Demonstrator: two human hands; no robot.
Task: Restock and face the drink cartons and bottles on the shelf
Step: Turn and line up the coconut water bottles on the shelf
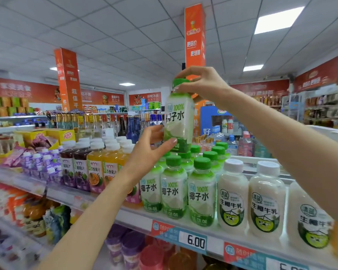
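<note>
Raised bottle: one coconut-water bottle with a green and white label. You hold it nearly upright in the air, label facing you.
Position of raised bottle: directly above the shelved coconut-water row. Its base is just over the green caps at the back of that row, and contact with them cannot be confirmed.
Your right hand: comes in from above, with thumb and fingers curled round the green cap and pinching it from the sides.
Your left hand: reaches up from below and grips the lower body of the raised bottle. The thumb lies across the front near the base and the fingers wrap round the far side.
Shelf: top tier of the unit, with a pale front rail.
Coconut-water row: bottles stand upright in files, green caps up and front labels facing out.
Right of that row: white-capped coconut milk bottles, upright and just beside it, labels forward.
Left of that row: orange passion-fruit juice bottles, partly hidden by your left forearm, then dark grape juice bottles, all white-capped.
Far left: small purple cartons on the same tier, blurred.
Price tag: on the rail below the coconut-water row, reading 6.00.
Lower tier: more bottles, too blurred to identify.
</note>
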